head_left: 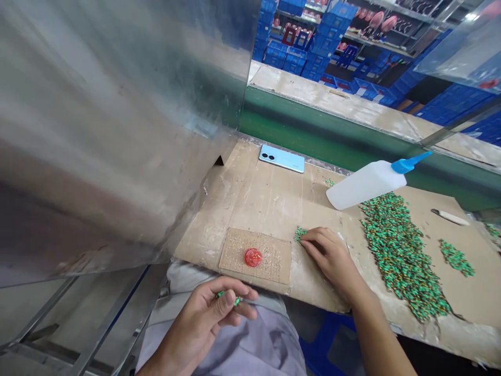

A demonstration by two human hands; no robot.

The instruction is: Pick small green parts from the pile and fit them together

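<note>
My left hand [209, 310] is held palm up over my lap, its fingers curled around several tiny green pieces [236, 301]. On the worktop, my right hand [331, 256] has thumb and fingertips together at the edge of a small pile of green pieces [299, 233]. Whatever is between those fingertips is hidden. Between the two hands lies a pitted cardboard pad [235, 253] near the front edge. A glossy red round piece [253, 257], with lighter spots on it, rests on the pad.
A large heap of green and dark pieces [399, 250] spreads at right, beside a pale-handled tool [450, 216]. Behind my right hand is a white squeeze bottle [366, 185] with a blue nozzle. A light-blue phone [284, 159] lies farther back. A metal panel [117, 130] walls the left.
</note>
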